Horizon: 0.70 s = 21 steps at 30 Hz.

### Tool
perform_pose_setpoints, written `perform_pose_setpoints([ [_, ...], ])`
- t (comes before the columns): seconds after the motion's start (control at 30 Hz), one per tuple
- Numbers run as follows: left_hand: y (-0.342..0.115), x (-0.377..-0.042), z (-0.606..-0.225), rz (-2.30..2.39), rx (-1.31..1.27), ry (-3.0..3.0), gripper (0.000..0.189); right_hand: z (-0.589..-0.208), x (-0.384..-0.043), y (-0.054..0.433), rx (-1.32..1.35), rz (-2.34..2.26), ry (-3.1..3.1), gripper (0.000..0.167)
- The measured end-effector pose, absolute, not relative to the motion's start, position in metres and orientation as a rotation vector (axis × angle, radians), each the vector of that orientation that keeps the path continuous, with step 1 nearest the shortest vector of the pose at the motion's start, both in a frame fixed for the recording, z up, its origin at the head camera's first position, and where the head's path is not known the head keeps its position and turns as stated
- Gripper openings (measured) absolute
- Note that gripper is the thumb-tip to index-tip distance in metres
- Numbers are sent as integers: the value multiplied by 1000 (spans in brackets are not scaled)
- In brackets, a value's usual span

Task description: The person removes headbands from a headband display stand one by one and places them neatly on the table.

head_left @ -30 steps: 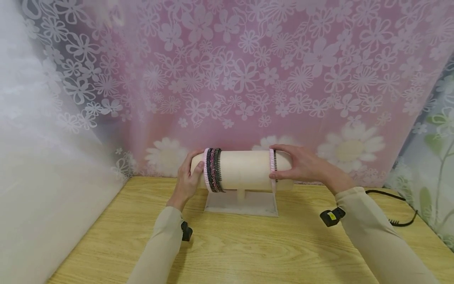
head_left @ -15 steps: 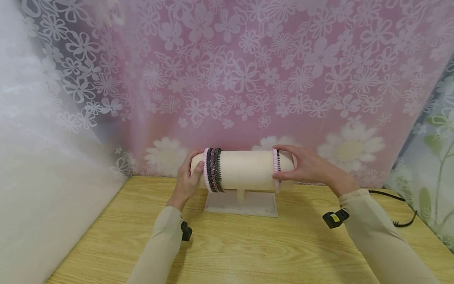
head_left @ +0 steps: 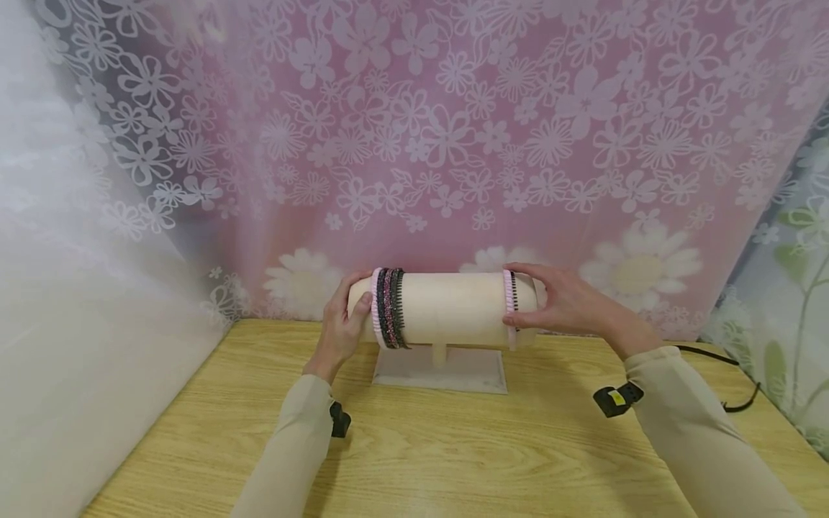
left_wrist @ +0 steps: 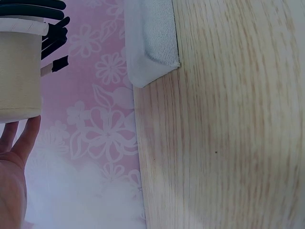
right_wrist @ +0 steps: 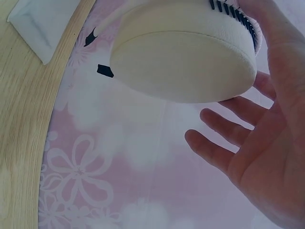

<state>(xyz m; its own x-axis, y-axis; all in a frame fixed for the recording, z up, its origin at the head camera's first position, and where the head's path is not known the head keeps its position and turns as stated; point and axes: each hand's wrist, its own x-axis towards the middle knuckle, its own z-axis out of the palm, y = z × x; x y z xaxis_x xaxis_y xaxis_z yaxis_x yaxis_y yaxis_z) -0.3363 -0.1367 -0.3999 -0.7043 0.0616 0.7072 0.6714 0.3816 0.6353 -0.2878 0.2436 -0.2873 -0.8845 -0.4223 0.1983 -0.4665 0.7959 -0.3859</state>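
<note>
A cream padded cylinder of a headband stand lies crosswise in the head view. My left hand grips its left end, thumb in front and fingers over the back. Beside that thumb sit a pink headband and several dark glittery headbands, one with comb teeth. Near the cylinder's right end, my right hand pinches another pink headband with black teeth, thumb in front and a finger on top. In the right wrist view its other fingers extend below the cylinder's flat end.
The stand's pale flat base rests on a wood-grain table. Behind it hangs a pink floral curtain, close to the table's back edge. A black coiled cable lies at the right.
The right-hand pink headband has slid a little to the right along the cylinder, and my right hand has moved with it. My left hand has stayed in place.
</note>
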Motion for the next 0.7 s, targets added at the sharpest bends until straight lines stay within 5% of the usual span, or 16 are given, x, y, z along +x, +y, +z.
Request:
perform_pose_setpoints([
  [0.7,-133,-327,-391,-1360,-618,-2046,41,-287,-286,249,726,739,-2874,87],
])
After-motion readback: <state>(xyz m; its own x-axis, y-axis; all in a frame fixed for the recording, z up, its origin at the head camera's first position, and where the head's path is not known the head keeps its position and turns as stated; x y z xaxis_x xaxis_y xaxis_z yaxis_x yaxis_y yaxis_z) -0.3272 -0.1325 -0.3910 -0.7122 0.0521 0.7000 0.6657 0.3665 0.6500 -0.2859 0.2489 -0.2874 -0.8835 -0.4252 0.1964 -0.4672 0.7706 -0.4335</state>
